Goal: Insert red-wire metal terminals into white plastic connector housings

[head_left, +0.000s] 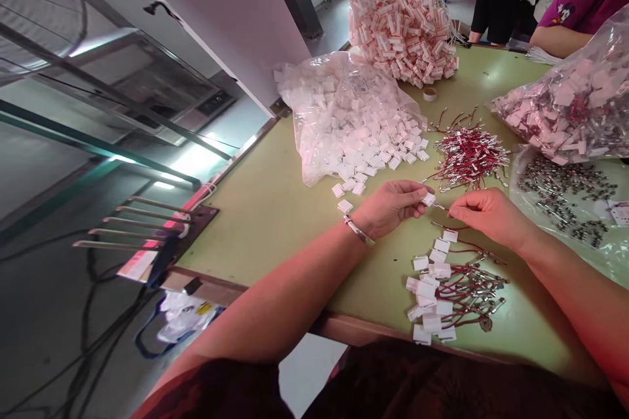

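Observation:
Between thumb and fingers my left hand pinches a small white plastic connector housing. My right hand is closed on a short red wire, whose metal terminal end meets the housing; how deep it sits inside I cannot tell. Just beyond my hands lies a pile of red wires with metal terminals. Nearer to me, several white housings with red wires attached lie in a rough column. A few loose white housings are beside my left wrist.
A clear bag spilling white housings lies beyond my left hand, with bundled pinkish-white parts behind. To the right are another filled bag and small metal parts on plastic. A pronged rack sits at the left edge. People are across the table.

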A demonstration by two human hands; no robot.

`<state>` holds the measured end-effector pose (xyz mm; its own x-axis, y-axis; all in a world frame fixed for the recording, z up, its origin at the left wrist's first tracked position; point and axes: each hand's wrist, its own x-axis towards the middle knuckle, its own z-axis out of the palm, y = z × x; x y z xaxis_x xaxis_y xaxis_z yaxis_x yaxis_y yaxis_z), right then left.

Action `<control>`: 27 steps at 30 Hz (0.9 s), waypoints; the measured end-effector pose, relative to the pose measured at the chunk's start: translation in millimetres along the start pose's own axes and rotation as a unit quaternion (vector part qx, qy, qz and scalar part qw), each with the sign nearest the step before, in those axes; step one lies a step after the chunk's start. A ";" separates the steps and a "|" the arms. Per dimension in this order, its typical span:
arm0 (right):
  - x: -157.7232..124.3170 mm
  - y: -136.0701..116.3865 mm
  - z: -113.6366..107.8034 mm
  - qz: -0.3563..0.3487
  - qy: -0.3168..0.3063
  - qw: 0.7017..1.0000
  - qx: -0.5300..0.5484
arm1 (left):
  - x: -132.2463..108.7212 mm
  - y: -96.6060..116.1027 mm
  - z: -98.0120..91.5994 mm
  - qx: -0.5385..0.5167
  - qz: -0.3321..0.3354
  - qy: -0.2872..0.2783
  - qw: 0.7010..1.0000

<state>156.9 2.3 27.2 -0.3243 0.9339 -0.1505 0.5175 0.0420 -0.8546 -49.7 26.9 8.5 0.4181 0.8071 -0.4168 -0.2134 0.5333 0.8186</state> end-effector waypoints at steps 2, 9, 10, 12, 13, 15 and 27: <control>0.5 -0.1 -1.1 0.008 -0.019 0.999 0.024 | -0.9 0.9 -0.2 0.029 0.002 -0.003 1.000; 2.9 -0.8 -5.1 0.075 -0.031 0.990 0.117 | -1.4 0.0 -2.7 0.075 0.011 -0.071 0.995; 2.1 -1.4 -3.6 0.062 -0.009 0.994 0.093 | -1.3 -0.5 -2.2 0.067 0.010 -0.074 0.995; -0.5 -3.4 1.2 0.014 0.059 0.998 0.019 | -1.1 -1.8 -0.2 0.049 0.015 -0.073 0.996; -2.1 -4.7 3.8 -0.012 0.093 0.995 -0.015 | -1.1 -2.5 0.9 0.042 0.020 -0.068 0.997; -4.4 -7.2 7.6 -0.044 0.123 0.990 -0.050 | -0.8 -4.1 2.7 0.042 0.029 -0.054 0.997; -0.9 -3.5 3.4 -0.019 -0.027 0.999 -0.006 | -4.4 -4.9 5.8 0.120 0.052 -0.088 0.988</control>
<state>152.7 0.1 28.5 -0.3866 0.9109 -0.1443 0.5130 0.0824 -0.8544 -45.3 19.3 8.5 0.5559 0.7872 -0.2669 -0.0578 0.3569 0.9323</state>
